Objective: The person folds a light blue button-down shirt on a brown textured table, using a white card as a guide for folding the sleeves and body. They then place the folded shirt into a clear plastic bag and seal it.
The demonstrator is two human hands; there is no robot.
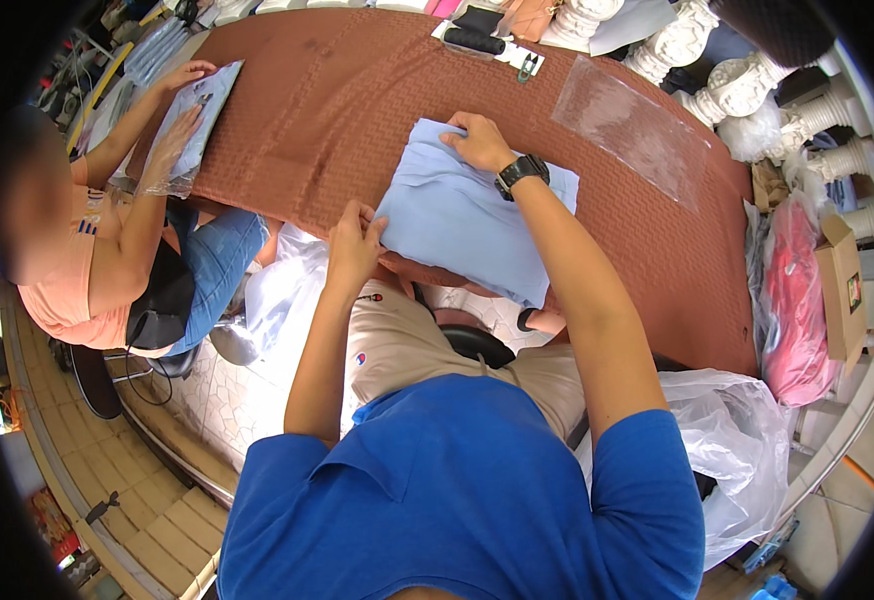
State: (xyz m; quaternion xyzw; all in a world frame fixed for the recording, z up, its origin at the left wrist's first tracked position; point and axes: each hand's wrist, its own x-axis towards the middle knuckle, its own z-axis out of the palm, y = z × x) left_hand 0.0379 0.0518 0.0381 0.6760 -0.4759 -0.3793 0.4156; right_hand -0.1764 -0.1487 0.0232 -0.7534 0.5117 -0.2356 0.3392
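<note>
A light blue folded cloth (pixel 467 225) lies spread at the near edge of the brown-covered table, its near right corner hanging over the edge. My left hand (pixel 355 245) is closed, pinching the cloth at its left side near the table edge. Reaching across the cloth, my right hand (pixel 479 143) has its fingers bent together on the far edge, gripping the fabric there. A black watch (pixel 522 175) sits on my right wrist. Whether the cloth is a garment is not plain from its folds.
A clear plastic bag (pixel 627 125) lies flat at the right. Black thread spools (pixel 472 38) and small snips (pixel 528 67) sit at the far edge. White ornate columns (pixel 727 90) stand behind. At the left, a seated co-worker (pixel 107 240) handles a bagged light blue cloth (pixel 197 125).
</note>
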